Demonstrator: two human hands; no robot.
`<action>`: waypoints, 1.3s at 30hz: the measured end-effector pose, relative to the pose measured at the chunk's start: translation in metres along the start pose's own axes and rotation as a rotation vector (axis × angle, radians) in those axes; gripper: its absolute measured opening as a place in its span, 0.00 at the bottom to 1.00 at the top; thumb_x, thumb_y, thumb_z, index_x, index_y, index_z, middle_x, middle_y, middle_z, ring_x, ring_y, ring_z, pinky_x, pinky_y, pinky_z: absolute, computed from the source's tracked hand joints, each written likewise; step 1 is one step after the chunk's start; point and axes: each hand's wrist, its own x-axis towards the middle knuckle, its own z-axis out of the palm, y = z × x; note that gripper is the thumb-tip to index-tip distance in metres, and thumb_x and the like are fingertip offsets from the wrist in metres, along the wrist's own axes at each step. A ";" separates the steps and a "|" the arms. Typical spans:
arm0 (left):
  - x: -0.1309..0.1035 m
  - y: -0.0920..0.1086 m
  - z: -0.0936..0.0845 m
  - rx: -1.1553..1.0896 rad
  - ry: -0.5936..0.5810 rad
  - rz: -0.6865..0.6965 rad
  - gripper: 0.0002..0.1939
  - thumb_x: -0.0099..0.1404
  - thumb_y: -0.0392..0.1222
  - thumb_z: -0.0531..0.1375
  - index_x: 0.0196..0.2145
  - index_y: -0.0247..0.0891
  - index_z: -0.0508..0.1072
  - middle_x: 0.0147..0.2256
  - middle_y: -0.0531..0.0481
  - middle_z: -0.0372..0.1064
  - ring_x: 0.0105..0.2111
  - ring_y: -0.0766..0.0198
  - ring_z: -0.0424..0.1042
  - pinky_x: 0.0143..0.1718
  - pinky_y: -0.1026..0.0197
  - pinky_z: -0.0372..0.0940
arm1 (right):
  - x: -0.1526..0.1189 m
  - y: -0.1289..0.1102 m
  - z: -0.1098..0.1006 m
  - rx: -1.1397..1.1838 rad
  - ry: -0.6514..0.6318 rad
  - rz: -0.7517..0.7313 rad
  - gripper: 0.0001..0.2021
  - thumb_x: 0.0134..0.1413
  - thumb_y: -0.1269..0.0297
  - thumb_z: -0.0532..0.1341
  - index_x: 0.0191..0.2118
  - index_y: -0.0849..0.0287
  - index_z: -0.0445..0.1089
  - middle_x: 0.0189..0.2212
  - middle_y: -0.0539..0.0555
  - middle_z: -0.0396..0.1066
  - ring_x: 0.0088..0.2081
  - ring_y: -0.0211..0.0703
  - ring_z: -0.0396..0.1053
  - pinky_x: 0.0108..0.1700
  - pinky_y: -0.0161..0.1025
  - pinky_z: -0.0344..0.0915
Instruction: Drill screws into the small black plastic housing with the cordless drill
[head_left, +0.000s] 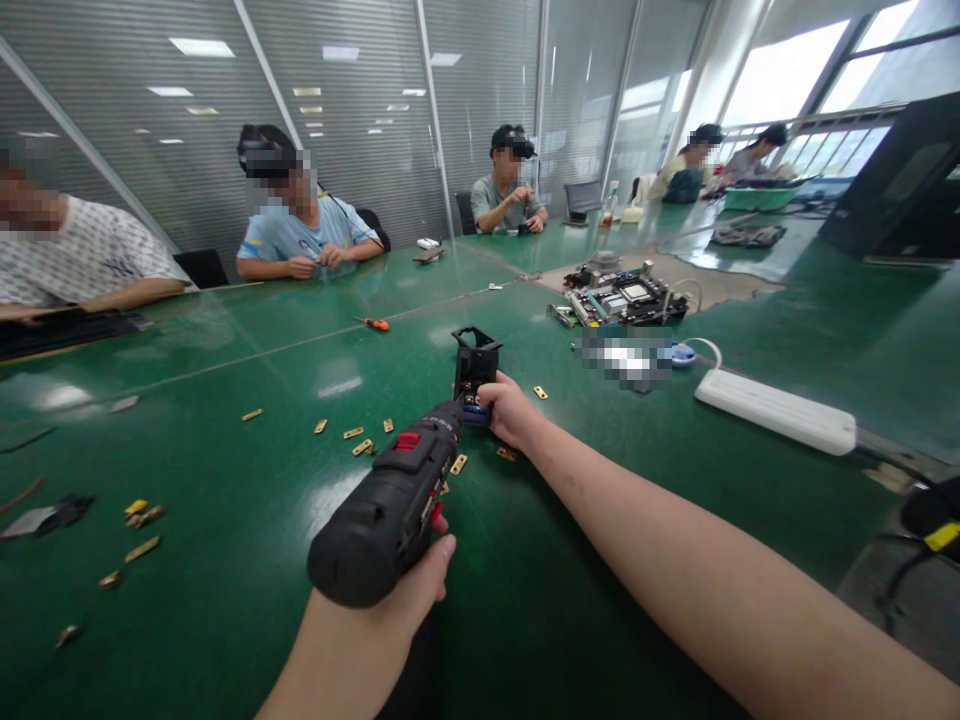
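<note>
My left hand (pixel 420 585) is wrapped round the handle of a black power drill (pixel 386 500) with red switches. The drill points forward, its tip at the lower part of a black plastic housing (pixel 475 365). My right hand (pixel 510 408) grips that housing from the right side, thumb over its front; small metal parts show inside it. Small brass plates (pixel 353 433) lie scattered on the green table (pixel 247 540), several of them left of the housing and a few beneath the drill and beside my right wrist.
An orange screwdriver (pixel 376 324) lies ahead to the left. A circuit board (pixel 622 298), a blurred packet (pixel 626 358) and a white power strip (pixel 776 410) are on the right. Small brass pieces (pixel 142 548) lie at the left. Several people sit across the table.
</note>
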 end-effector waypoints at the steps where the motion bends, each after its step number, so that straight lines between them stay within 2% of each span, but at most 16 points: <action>1: 0.000 -0.001 0.000 -0.003 -0.002 -0.002 0.15 0.61 0.58 0.68 0.34 0.44 0.82 0.24 0.52 0.80 0.24 0.52 0.81 0.30 0.52 0.82 | 0.000 0.000 0.000 0.002 0.000 0.003 0.21 0.26 0.71 0.60 0.36 0.53 0.68 0.25 0.46 0.66 0.32 0.44 0.64 0.35 0.41 0.64; 6: 0.000 -0.004 -0.001 0.059 -0.013 -0.006 0.17 0.61 0.62 0.67 0.31 0.46 0.81 0.21 0.53 0.78 0.24 0.50 0.82 0.30 0.51 0.81 | 0.000 0.000 0.000 0.001 0.002 0.008 0.20 0.26 0.71 0.61 0.35 0.53 0.68 0.26 0.47 0.67 0.33 0.45 0.65 0.36 0.41 0.66; 9: -0.001 -0.004 -0.002 0.051 -0.003 -0.015 0.17 0.62 0.61 0.66 0.34 0.46 0.82 0.22 0.54 0.78 0.25 0.50 0.81 0.32 0.51 0.80 | 0.000 0.000 0.000 -0.002 0.003 0.004 0.20 0.27 0.71 0.61 0.35 0.53 0.68 0.27 0.47 0.68 0.33 0.45 0.66 0.36 0.41 0.66; 12: -0.003 0.000 -0.002 0.028 -0.011 -0.011 0.14 0.63 0.58 0.66 0.36 0.46 0.82 0.23 0.55 0.78 0.25 0.52 0.80 0.32 0.53 0.79 | 0.000 0.001 0.000 -0.005 0.002 -0.007 0.20 0.26 0.71 0.61 0.35 0.53 0.68 0.26 0.47 0.68 0.32 0.44 0.65 0.36 0.40 0.66; 17: -0.004 0.009 0.000 -0.007 0.021 -0.013 0.13 0.59 0.57 0.68 0.33 0.46 0.82 0.22 0.54 0.78 0.23 0.52 0.80 0.29 0.52 0.80 | 0.002 0.003 -0.001 0.000 -0.001 -0.017 0.19 0.27 0.70 0.61 0.35 0.53 0.68 0.26 0.46 0.68 0.32 0.43 0.64 0.35 0.40 0.66; 23: -0.009 0.023 -0.003 -0.020 0.006 -0.026 0.11 0.61 0.55 0.67 0.33 0.46 0.82 0.23 0.54 0.78 0.25 0.51 0.81 0.33 0.52 0.80 | 0.003 0.002 -0.002 0.016 -0.009 0.006 0.18 0.28 0.70 0.63 0.35 0.54 0.69 0.26 0.46 0.70 0.33 0.44 0.67 0.37 0.41 0.68; 31: -0.004 0.013 -0.006 0.057 -0.048 -0.014 0.14 0.65 0.58 0.65 0.33 0.47 0.82 0.22 0.56 0.77 0.26 0.51 0.80 0.40 0.48 0.76 | 0.004 0.004 -0.003 0.018 -0.011 0.004 0.20 0.27 0.72 0.66 0.36 0.55 0.71 0.28 0.46 0.74 0.34 0.45 0.71 0.39 0.42 0.70; 36: -0.002 0.009 -0.006 0.074 -0.053 -0.004 0.15 0.65 0.60 0.66 0.33 0.47 0.81 0.23 0.55 0.78 0.27 0.50 0.81 0.37 0.49 0.77 | 0.002 0.004 -0.003 -0.024 -0.021 -0.021 0.21 0.26 0.73 0.68 0.35 0.56 0.72 0.27 0.46 0.75 0.33 0.44 0.71 0.38 0.42 0.69; 39: 0.000 0.002 -0.004 0.070 -0.024 -0.003 0.16 0.63 0.61 0.65 0.31 0.48 0.80 0.21 0.55 0.77 0.26 0.49 0.80 0.36 0.49 0.78 | 0.000 0.003 -0.002 -0.051 -0.041 -0.010 0.23 0.25 0.73 0.72 0.36 0.56 0.72 0.28 0.47 0.77 0.33 0.45 0.73 0.40 0.43 0.70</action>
